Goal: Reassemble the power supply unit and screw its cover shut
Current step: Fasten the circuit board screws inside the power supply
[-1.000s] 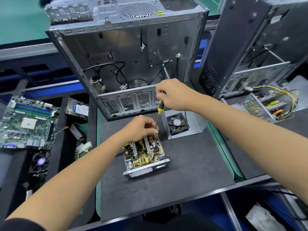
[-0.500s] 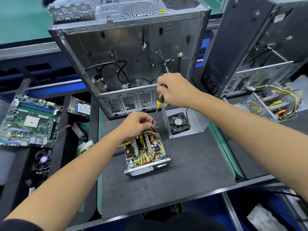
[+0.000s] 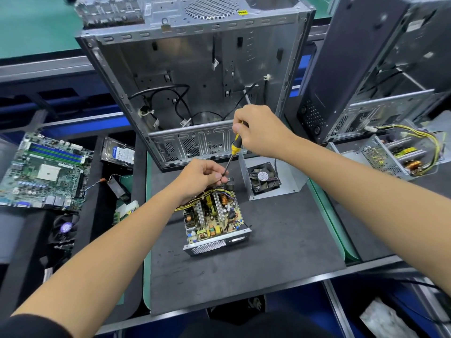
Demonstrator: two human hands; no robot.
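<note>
Left hand [image 3: 200, 176]: fingers pinch the screwdriver [image 3: 230, 157] shaft just above the open power supply unit [image 3: 213, 220]. Right hand [image 3: 258, 131]: fingers curl round the handle. Unit lies on the tabletop [image 3: 280, 240], beside its fan cover [image 3: 264, 178].
</note>
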